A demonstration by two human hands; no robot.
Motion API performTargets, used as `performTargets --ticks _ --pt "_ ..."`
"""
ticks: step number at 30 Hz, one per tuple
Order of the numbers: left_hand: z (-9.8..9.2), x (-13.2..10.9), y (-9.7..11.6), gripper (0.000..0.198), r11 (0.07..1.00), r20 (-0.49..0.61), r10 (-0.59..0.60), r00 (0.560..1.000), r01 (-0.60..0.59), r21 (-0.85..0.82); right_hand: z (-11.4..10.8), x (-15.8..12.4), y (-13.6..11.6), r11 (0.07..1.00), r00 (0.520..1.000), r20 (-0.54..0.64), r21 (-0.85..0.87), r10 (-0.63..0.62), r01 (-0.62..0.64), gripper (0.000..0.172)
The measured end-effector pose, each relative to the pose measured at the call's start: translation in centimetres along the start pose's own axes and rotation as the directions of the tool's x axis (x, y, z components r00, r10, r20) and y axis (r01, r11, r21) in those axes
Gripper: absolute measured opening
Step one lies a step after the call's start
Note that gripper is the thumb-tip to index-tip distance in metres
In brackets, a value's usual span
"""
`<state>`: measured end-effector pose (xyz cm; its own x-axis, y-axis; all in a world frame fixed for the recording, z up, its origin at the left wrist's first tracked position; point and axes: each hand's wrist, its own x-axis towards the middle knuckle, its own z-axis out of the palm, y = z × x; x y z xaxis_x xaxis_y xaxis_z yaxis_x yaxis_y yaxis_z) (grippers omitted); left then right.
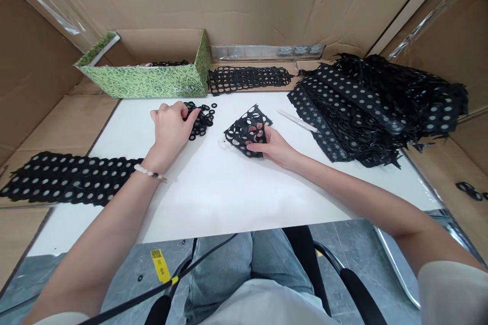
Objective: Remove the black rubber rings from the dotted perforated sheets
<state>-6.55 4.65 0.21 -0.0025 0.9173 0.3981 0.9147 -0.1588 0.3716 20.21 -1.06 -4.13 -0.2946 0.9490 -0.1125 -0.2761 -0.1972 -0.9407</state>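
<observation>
My right hand [277, 146] grips a black perforated rubber sheet [244, 129] by its right side, thumb in front and fingertips showing through the holes. The sheet is tilted up above the white tabletop [213, 188]. At the left, my left hand [171, 124] is closed, its fingers curled and hidden behind its back; whatever they hold cannot be seen. Its thumb reaches over a small pile of black rubber rings [204, 122] on the tabletop. Right of the held sheet lies a thin white pen-like tool [298, 121], its far part close to the stacked sheets.
A green patterned box [152, 81] with black pieces inside stands at the back left. Beside it lies a holed black strip [249, 78]. A heap of dotted black sheets [366, 106] fills the right; another dotted sheet [72, 177] lies left. Loose rings [468, 190] sit far right.
</observation>
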Motion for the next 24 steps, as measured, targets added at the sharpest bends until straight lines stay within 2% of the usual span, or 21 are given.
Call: performTargets --ticks 2,3,5,7,9,13,16,20,24 --pt "-0.3 -1.0 1.4 0.039 0.981 0.01 0.169 0.986 -0.167 -0.102 -0.1 0.1 0.2 1.0 1.0 -0.008 0.019 -0.003 0.003 0.053" --pt "-0.6 -1.6 2.3 0.04 0.951 0.049 0.282 0.958 -0.272 -0.144 -0.1 0.2 0.2 0.999 1.0 -0.011 0.037 0.0 0.0 0.052" --pt "-0.9 -2.9 3.9 0.045 0.857 0.132 0.501 0.855 -0.47 -0.211 -0.2 0.3 0.2 0.997 1.0 -0.013 0.07 0.015 -0.014 0.053" --pt "-0.9 -4.1 5.2 0.049 0.788 0.21 0.612 0.763 -0.564 -0.246 -0.2 0.3 0.0 0.995 1.0 -0.006 0.099 0.026 -0.025 0.053" --pt "-0.6 -4.8 6.1 0.048 0.785 0.285 0.619 0.732 -0.566 -0.251 -0.2 0.2 -0.1 0.991 0.999 0.019 0.129 0.033 -0.036 0.054" --pt "0.3 -5.1 6.3 0.044 0.827 0.368 0.562 0.741 -0.505 -0.247 -0.1 0.0 -0.4 0.983 0.99 0.132 0.169 0.045 -0.068 0.055" --pt "0.6 -4.8 5.9 0.039 0.8 0.398 0.6 0.694 -0.527 -0.286 -0.1 -0.2 -0.4 0.982 0.98 0.195 0.171 0.05 -0.084 0.059" --pt "0.5 -4.8 5.8 0.038 0.739 0.404 0.671 0.622 -0.603 -0.299 -0.2 -0.1 -0.2 0.989 0.979 0.196 0.122 0.057 -0.082 0.056" --pt "0.4 -4.9 6.0 0.041 0.735 0.404 0.673 0.619 -0.622 -0.272 -0.1 0.0 0.0 0.996 0.986 0.161 0.065 0.049 -0.06 0.058"
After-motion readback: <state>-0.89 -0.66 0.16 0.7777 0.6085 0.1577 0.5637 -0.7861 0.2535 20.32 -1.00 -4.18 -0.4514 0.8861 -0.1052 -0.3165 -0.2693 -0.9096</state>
